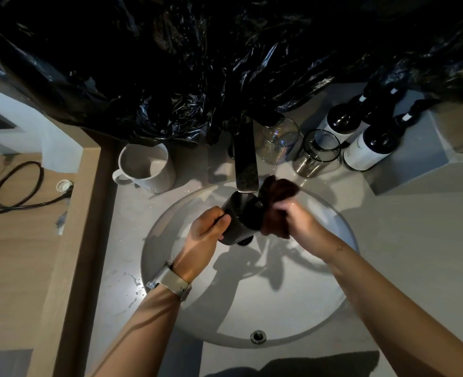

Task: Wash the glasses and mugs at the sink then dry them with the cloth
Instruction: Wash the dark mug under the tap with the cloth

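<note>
Over the round sink (320, 303), my left hand (207, 229) grips a black mug (241, 217), tilted with its mouth toward the tap (245, 164). My right hand (299, 223) holds a dark brown cloth (276, 194) bunched against the mug's right side. A white mug (146, 168) stands upright on the counter left of the tap. Two clear glasses stand right of the tap, one iridescent (279, 140), one dark-rimmed (317, 152). Whether water runs from the tap I cannot tell.
Two dark bottles with white labels (366, 148) stand at the back right on a grey block. Crumpled black plastic (197, 63) hangs over the wall behind the tap. A wooden ledge (70, 240) borders the counter on the left, with a black cable (15, 186) beyond it.
</note>
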`<act>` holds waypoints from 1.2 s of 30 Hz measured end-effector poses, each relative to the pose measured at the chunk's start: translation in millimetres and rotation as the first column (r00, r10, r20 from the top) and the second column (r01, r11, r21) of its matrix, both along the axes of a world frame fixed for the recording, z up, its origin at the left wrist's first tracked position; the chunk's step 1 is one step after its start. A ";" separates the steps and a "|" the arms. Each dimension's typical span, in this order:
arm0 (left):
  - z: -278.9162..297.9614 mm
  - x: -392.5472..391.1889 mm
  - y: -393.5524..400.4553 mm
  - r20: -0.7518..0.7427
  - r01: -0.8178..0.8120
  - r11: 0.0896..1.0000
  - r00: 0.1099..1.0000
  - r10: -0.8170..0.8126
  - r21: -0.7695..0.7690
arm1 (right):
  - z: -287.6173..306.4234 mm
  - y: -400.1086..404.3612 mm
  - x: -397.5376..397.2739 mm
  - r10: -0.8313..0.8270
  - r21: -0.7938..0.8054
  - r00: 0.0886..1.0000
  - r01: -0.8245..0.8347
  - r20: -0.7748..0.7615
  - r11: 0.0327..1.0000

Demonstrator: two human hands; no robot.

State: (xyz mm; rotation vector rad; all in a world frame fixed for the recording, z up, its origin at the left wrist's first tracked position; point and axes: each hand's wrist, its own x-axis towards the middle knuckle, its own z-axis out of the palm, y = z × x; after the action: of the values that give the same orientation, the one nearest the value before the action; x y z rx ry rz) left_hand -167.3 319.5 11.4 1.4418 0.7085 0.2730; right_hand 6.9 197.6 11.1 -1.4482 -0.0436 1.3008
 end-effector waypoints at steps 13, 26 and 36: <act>1.8 2.2 11.0 -0.010 0.178 0.975 0.983 -0.181 -0.136 | 4.6 39.3 0.7 0.603 -0.489 0.263 -0.388 0.753 0.781; -21.8 -7.3 15.7 -0.066 0.018 0.967 0.997 -0.036 -0.256 | -18.5 50.4 -11.0 0.738 -0.515 0.622 -0.556 0.262 0.652; -11.0 -2.2 18.1 -0.046 0.169 0.980 0.983 -0.175 -0.107 | -19.2 55.1 -7.5 0.490 -0.370 0.694 -0.332 0.528 0.868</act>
State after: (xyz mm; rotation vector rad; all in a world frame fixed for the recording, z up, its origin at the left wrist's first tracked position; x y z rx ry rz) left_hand -169.5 337.6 0.5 1.4069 0.6284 0.0617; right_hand -0.6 252.7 -8.2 -2.1247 -0.7069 1.1533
